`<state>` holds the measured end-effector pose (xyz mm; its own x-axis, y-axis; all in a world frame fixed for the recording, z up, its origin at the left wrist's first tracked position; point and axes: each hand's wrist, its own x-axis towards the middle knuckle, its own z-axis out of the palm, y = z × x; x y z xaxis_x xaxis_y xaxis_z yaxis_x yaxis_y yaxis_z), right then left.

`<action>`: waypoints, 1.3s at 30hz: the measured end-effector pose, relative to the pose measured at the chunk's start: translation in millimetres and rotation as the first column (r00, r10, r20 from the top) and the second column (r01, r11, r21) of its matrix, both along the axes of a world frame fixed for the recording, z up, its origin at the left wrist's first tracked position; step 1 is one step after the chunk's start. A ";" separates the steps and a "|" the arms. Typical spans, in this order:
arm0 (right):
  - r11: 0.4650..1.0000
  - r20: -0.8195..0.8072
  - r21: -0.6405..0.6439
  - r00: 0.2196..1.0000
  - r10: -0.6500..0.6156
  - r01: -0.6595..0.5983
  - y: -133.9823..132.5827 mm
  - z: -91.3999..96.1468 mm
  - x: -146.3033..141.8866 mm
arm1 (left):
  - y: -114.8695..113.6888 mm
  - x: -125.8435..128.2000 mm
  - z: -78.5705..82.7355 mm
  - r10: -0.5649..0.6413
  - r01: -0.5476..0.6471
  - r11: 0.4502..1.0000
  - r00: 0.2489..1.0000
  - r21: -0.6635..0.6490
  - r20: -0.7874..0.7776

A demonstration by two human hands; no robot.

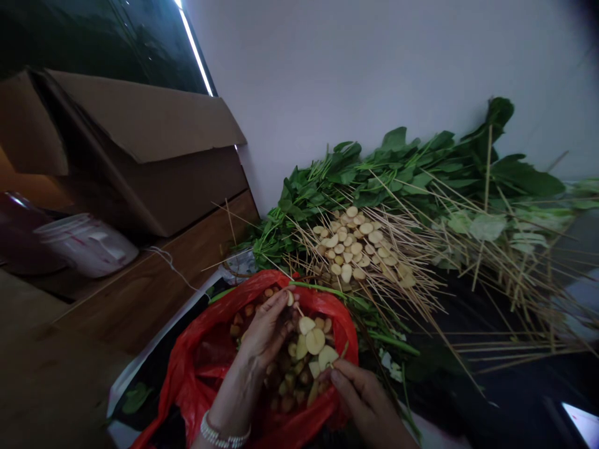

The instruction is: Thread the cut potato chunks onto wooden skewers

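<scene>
My left hand (266, 327), with a beaded bracelet at the wrist, pinches a small pale slice (291, 299) that looks like potato. A thin wooden skewer (300, 310) shows its tip just below that slice. Larger pale round slices (315, 341) line up from the tip toward my right hand (362, 393) and appear threaded on the skewer. My right fingers are closed at the lower end of this row; the part inside them is hidden. Both hands are over an open red plastic bag (187, 358), which holds many cut pieces with brownish skin (286, 380).
Behind the bag lies a pile of loaded skewers (350, 243) with sticks pointing right. Leafy greens (355, 168) line the wall, with pale cabbage-like leaves (486, 226) at right. A cardboard box (154, 168) and a white plastic tub (91, 244) stand at left. A lit screen (583, 424) shows lower right.
</scene>
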<state>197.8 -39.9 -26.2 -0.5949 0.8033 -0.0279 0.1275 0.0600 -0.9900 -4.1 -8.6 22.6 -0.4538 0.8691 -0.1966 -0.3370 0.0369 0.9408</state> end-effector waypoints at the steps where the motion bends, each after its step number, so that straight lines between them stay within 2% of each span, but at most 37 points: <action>1: 1.000 0.004 -0.004 1.000 -0.003 0.003 0.0 -0.6 0.4 | 0.0 -0.4 0.3 -0.005 0.005 1.000 1.000 0.002 0.008; 8: 1.000 0.010 0.001 1.000 -0.021 0.021 0.8 -2.0 0.9 | 0.5 2.6 -0.1 -0.013 0.013 1.000 0.998 0.015 0.058; 15: 1.000 0.033 -0.003 0.999 0.011 -0.011 -0.1 7.4 -0.7 | 1.2 4.0 -1.7 0.020 -0.021 1.000 0.999 0.012 0.045; 25: 0.993 0.072 0.005 0.990 -0.120 0.120 -7.7 -2.2 -2.6 | 0.1 7.3 -6.5 0.071 -0.070 0.997 0.997 0.043 -0.023; 39: 0.996 -0.003 -0.050 0.997 -0.081 0.080 -5.4 2.3 -7.4 | 2.1 16.4 -18.2 0.061 -0.065 0.994 0.997 0.083 0.047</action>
